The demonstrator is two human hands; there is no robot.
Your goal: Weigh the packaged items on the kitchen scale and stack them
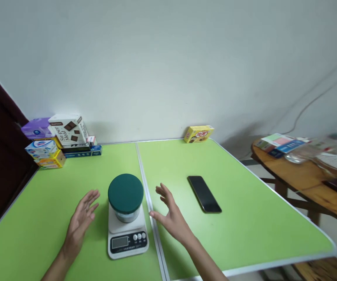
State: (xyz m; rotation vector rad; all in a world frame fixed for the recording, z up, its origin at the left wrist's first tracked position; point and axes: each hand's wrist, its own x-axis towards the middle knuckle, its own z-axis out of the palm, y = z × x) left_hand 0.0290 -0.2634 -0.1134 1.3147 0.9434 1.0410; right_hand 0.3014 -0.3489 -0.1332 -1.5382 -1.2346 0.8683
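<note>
A white digital kitchen scale lies on the green table, its display and buttons facing me. On its platform stands a clear container with a round dark green lid; the lid hides most of the container. My left hand is to the left of the scale, fingers apart and holding nothing. To the right, my right hand is held with thumb and fingers spread, also empty. Neither hand touches the container or the scale. A black smartphone lies flat to the right of my right hand.
Several boxes, among them a white chocolate-pictured box and a purple pack, are stacked at the back left. A yellow box stands by the wall. A metal seam crosses the green table. A wooden table with clutter stands right.
</note>
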